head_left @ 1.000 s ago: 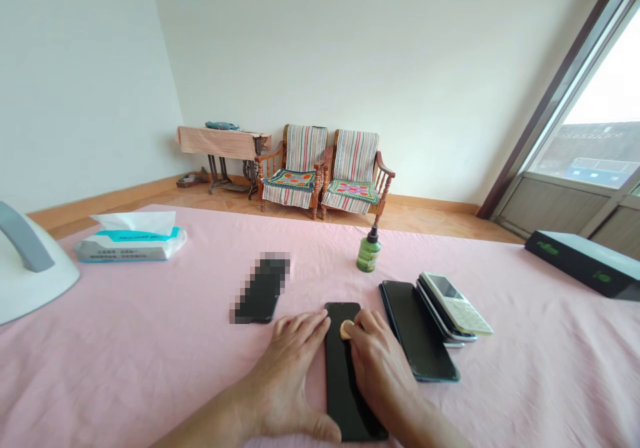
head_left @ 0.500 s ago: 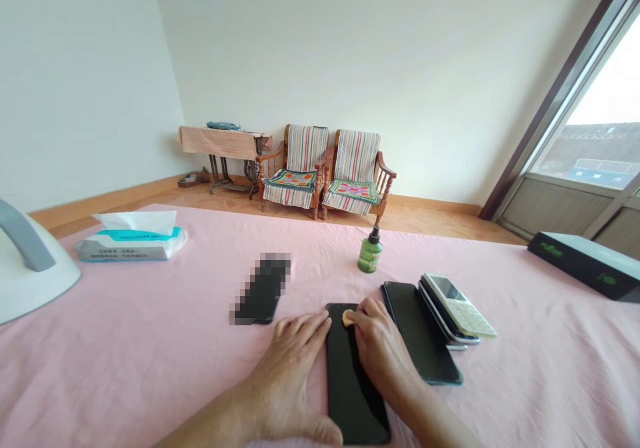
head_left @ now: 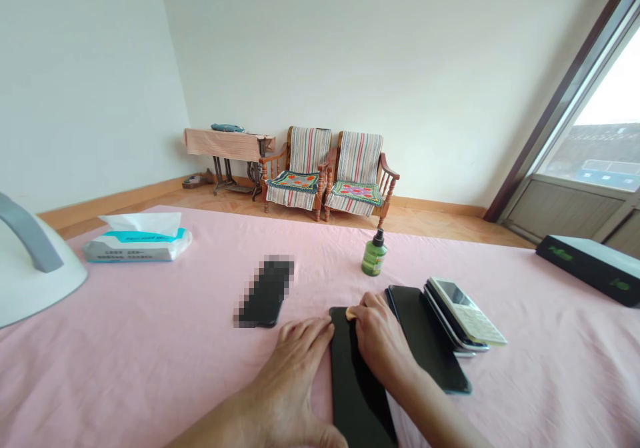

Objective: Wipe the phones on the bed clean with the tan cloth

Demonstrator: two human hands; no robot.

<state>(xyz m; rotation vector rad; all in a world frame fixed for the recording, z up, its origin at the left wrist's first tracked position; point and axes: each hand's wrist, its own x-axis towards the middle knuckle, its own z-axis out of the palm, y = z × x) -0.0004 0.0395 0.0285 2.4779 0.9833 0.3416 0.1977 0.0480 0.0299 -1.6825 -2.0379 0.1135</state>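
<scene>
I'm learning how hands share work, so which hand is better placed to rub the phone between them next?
Probably the right hand: it pinches a small pale pad at the top of the phone. The left hand touches the phone's left edge, with no pad visible.

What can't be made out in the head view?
All head view:
- Pad: mostly hidden by the right hand.
- Phone under the hands: near end cut off by bottom edge.
- Left phone: outline partly pixelated.
- White appliance: cut off by left edge.
- Tissue pack: print too blurred.
</scene>
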